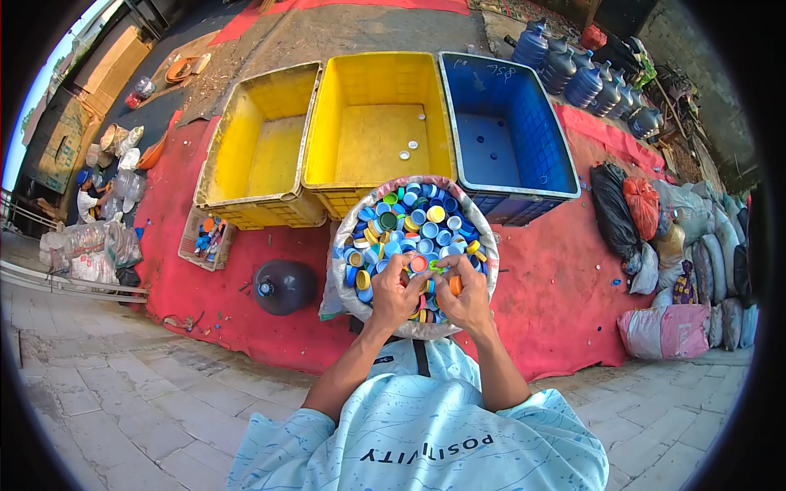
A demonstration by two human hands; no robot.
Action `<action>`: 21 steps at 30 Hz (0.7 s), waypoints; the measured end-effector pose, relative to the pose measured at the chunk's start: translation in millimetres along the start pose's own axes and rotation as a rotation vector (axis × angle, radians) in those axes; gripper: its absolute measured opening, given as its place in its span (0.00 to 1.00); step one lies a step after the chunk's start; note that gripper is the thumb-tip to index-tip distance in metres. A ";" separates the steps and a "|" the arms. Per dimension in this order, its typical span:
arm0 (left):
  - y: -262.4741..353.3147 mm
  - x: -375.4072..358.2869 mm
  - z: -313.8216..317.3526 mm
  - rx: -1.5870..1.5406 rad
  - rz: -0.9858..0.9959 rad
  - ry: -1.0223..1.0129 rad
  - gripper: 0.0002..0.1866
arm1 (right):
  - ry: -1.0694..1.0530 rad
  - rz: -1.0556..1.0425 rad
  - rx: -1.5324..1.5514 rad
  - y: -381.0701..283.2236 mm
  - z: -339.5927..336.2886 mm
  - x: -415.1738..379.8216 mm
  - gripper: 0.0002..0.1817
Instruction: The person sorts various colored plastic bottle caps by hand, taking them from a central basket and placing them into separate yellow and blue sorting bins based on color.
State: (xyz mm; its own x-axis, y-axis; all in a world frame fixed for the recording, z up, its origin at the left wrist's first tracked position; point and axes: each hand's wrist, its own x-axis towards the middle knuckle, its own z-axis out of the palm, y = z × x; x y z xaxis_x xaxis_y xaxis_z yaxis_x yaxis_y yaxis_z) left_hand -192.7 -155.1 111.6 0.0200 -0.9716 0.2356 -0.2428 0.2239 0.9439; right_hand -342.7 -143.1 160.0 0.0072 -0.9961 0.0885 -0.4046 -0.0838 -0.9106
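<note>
A round sack (489, 250) full of plastic bottle caps (427, 230) stands right in front of me, mostly blue with some yellow, white, green and orange ones. Both my hands are over the near part of the pile, fingers bent and close together. My left hand (395, 296) is closed beside an orange-red cap (419, 264); what its fingertips grip is too small to make out. My right hand (465, 301) pinches a light green cap (439, 268) between the two hands. An orange cap (455, 285) shows against its fingers.
Beyond the sack stand two yellow crates (270, 201) (377, 176) and a blue crate (516, 191), with a few caps in the middle and blue ones. A dark water jug (285, 287) and a small basket (195, 255) are left. Filled sacks (665, 331) line the right; a person (87, 198) sits far left.
</note>
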 end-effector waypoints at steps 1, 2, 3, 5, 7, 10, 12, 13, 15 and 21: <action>1.9 -0.8 0.2 0.017 0.020 0.006 0.17 | 0.005 -0.024 -0.008 -2.8 1.0 -2.0 0.17; 4.1 -0.4 0.3 0.035 0.043 0.014 0.16 | 0.009 -0.050 -0.015 -5.4 2.8 -3.0 0.17; 5.1 -0.1 0.4 0.054 0.065 0.022 0.16 | 0.013 -0.077 -0.021 -9.3 4.5 -3.2 0.17; 2.8 -2.0 1.1 0.050 0.082 0.054 0.15 | -0.006 -0.023 -0.061 -22.4 5.6 -2.8 0.17; 4.8 -1.8 1.7 0.058 0.099 0.075 0.14 | 0.002 -0.020 -0.086 -26.3 7.8 -2.7 0.17; 8.1 -2.6 1.3 0.081 0.109 0.093 0.15 | 0.046 -0.079 -0.111 -22.1 14.8 -4.0 0.17; 8.4 -3.1 2.2 0.078 0.104 0.104 0.15 | 0.078 -0.105 -0.146 -18.8 18.3 -5.2 0.17; 8.8 -3.7 1.9 0.084 0.096 0.101 0.15 | 0.085 -0.128 -0.168 -19.4 18.8 -5.4 0.17; 9.9 -4.7 1.9 0.096 0.080 0.094 0.14 | 0.101 -0.171 -0.214 -20.6 18.7 -5.7 0.17; 13.1 -4.5 -0.1 0.137 0.094 0.085 0.14 | 0.135 -0.270 -0.281 -15.5 21.2 -5.9 0.18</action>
State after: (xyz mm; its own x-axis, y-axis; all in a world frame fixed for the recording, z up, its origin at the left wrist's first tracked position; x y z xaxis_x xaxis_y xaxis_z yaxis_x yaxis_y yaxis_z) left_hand -195.8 -147.8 122.9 0.0717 -0.9355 0.3459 -0.3775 0.2955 0.8776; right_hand -317.1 -136.5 165.1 0.0347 -0.9251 0.3782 -0.6388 -0.3115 -0.7035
